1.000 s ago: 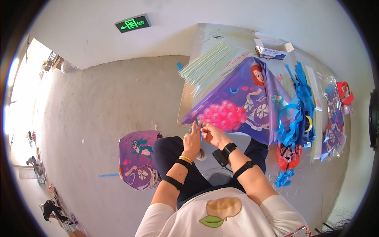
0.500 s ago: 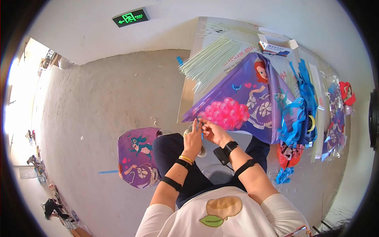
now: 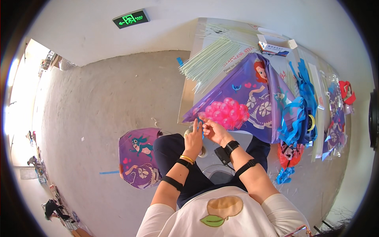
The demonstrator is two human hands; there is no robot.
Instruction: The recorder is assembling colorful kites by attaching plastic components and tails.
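Observation:
A purple kite sheet (image 3: 237,96) printed with a princess figure and pink balloons lies over the work surface in front of me. At its near left corner, my left hand (image 3: 193,139) and my right hand (image 3: 215,132) meet fingertip to fingertip. Both are closed in a pinch at a small piece of blue ribbon (image 3: 203,133), part of which shows between them. The fingers hide most of that ribbon and how it meets the corner.
Many thin pale rods (image 3: 209,55) lie at the back left of the board, near an open white box (image 3: 276,45). Blue ribbons (image 3: 294,120) are heaped on the right, with plastic-wrapped packs (image 3: 334,118) beyond. Another purple printed sheet (image 3: 140,154) hangs low beside my left knee.
My fingertips have shifted slightly against each other at the sheet's corner. The kite sheet and other things stay where they were.

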